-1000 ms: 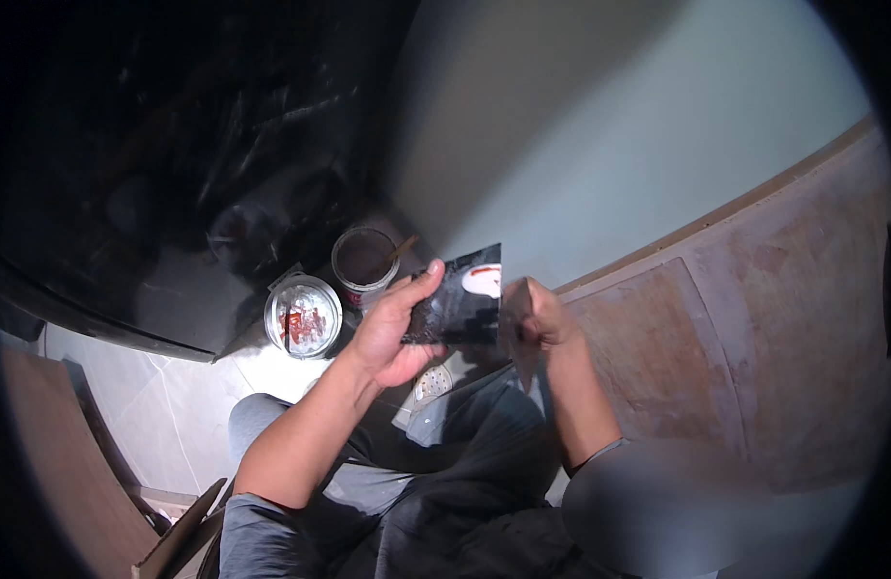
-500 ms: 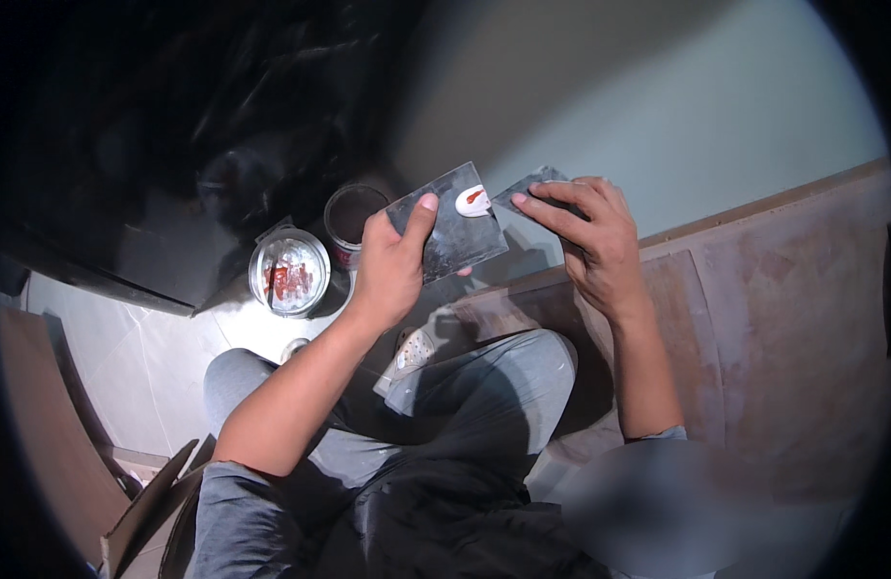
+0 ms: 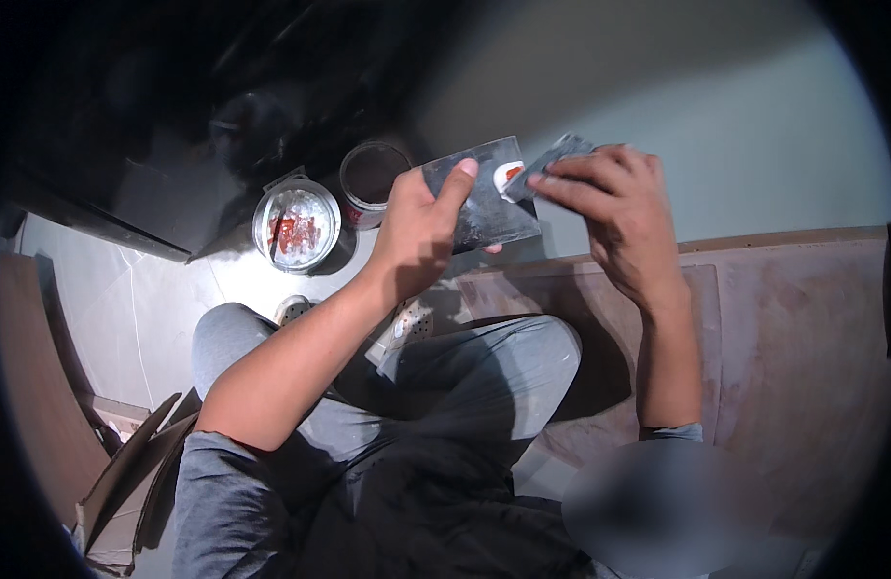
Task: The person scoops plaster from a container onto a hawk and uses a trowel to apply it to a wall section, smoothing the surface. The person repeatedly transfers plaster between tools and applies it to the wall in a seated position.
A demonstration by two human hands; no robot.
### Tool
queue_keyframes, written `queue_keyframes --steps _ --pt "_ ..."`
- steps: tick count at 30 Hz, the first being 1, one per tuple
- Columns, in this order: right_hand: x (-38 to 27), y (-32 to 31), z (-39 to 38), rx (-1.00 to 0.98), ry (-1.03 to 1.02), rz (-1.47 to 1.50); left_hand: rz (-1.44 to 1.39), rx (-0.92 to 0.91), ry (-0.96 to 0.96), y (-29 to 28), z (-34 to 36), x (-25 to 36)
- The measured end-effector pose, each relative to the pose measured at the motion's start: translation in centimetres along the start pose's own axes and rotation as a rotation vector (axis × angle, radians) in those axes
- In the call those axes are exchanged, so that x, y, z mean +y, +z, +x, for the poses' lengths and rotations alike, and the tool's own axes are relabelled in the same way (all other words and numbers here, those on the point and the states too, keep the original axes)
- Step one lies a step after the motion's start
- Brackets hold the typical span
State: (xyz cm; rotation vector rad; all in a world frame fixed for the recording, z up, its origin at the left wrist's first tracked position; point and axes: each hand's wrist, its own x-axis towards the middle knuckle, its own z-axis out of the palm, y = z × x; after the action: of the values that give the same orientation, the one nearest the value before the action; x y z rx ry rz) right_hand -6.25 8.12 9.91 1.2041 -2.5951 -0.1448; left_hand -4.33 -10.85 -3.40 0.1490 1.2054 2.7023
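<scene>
My left hand grips a flat grey rectangular plate, thumb on top and a fingertip showing beneath its lower edge. Near the plate's right edge sits a dab of white paste with an orange-red streak. My right hand pinches a small grey scraper blade. The blade overlaps the dab's right side in this view; whether it touches the paste is hard to tell.
On the tiled floor to the left stand a clear round tub with white and red contents and a dark-topped can. A pale green wall rises ahead right. Brownish boards lie right; cardboard lies lower left.
Both hands have moved up and to the right in the picture. The scraper blade has come from beside the plate to overlap the paste.
</scene>
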Motion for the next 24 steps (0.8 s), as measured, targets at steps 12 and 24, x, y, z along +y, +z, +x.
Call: queue_keyframes --steps 12,24 --pt "-0.8 -0.3 0.0 -0.042 -0.046 -0.038 0.007 -0.006 -0.01 0.4 -0.3 0.4" --pt "-1.1 -0.7 -0.2 -0.103 -0.058 -0.046 -0.05 -0.001 -0.057 0.5 -0.1 0.2"
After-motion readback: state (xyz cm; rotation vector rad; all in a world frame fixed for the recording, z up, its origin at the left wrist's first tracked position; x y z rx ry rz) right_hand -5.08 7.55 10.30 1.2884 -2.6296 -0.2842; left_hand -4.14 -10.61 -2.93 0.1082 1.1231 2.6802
